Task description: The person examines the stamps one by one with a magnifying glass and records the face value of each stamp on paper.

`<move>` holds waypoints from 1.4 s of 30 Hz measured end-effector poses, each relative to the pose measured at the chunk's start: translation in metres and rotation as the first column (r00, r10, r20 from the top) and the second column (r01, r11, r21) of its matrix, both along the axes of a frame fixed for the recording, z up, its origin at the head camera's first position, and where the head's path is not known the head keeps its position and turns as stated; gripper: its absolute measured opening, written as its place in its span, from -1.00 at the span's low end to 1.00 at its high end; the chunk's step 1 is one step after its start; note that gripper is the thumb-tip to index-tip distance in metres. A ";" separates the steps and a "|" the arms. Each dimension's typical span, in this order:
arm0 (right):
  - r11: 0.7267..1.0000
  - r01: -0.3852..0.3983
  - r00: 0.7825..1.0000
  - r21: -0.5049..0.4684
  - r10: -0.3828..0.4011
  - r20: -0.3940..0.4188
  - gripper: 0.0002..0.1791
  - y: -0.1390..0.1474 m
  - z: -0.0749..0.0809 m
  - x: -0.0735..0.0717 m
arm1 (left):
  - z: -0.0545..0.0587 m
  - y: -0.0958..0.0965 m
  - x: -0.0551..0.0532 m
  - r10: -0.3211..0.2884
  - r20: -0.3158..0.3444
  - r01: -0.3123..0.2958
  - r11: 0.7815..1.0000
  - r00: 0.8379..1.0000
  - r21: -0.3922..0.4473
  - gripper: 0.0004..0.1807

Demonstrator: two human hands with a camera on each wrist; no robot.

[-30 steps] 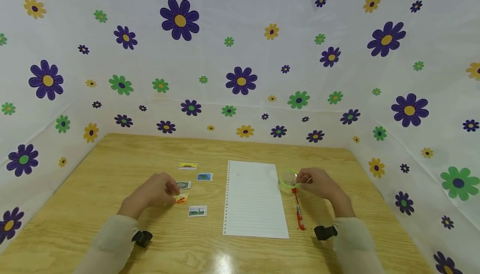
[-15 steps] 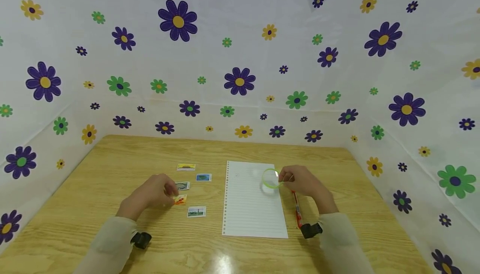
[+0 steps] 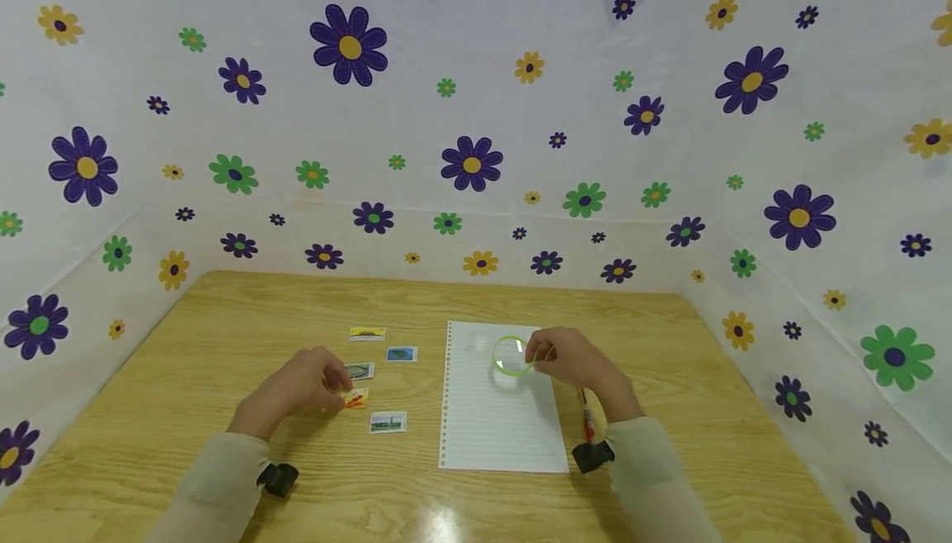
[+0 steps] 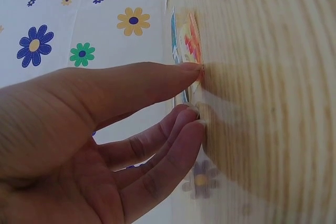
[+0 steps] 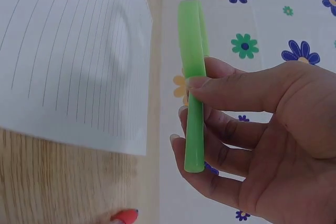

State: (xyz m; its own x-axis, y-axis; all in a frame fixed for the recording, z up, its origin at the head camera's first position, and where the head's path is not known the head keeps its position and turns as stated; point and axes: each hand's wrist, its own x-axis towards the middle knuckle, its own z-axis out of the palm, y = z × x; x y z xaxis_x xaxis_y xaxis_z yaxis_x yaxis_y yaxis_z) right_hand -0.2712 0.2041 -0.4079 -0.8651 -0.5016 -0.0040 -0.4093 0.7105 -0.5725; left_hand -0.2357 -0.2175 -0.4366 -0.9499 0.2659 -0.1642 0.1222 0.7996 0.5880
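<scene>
Carried leftward since the earlier head frames, the green magnifying glass (image 3: 511, 356) has left the upper end of the red pen (image 3: 589, 419) and now hangs above the lined sheet (image 3: 498, 423); we find the left hand (image 3: 297, 388) where it was. Reading from left to right on the wooden table (image 3: 223, 320), we begin with this hand, its fingers loosely bent. At the left wrist we see a gap between thumb and fingers: the thumb tip touches the orange card (image 3: 357, 398), while the fingertips rest just beside it. Behind that card lies a grey-green card (image 3: 361, 371), partly covered by the hand, and farther back a yellow card (image 3: 368, 334). Slightly to the right we note a landscape card (image 3: 387, 422) nearer the person and a blue card (image 3: 402, 354) farther off. Next comes the sheet, its punched holes along the left edge, with the lens over its upper right part. The right hand (image 3: 573, 359) pinches the green handle (image 5: 195, 129) between thumb and fingers. Last, we see the pen beside the sheet's right edge, partly hidden by the right arm.
</scene>
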 end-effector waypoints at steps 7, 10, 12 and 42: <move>1.000 -0.009 1.000 0.025 0.009 -0.002 -0.85 -0.017 -0.001 -0.001 | 0.001 -0.001 0.000 -0.005 -0.004 0.005 1.000 1.000 0.005 -0.84; 0.999 -0.016 1.000 0.031 0.017 -0.009 -0.84 -0.022 -0.001 0.000 | 0.001 0.000 0.001 -0.005 -0.004 0.005 1.000 1.000 0.008 -0.84; 0.999 -0.029 0.999 0.035 0.030 -0.026 -0.84 -0.025 0.000 0.000 | 0.000 0.000 0.001 -0.005 -0.006 0.005 1.000 1.000 0.010 -0.84; 0.991 -0.134 0.989 0.024 0.135 -0.061 -0.86 -0.083 0.001 0.009 | 0.001 -0.001 0.002 -0.005 0.006 0.005 1.000 1.000 0.025 -0.85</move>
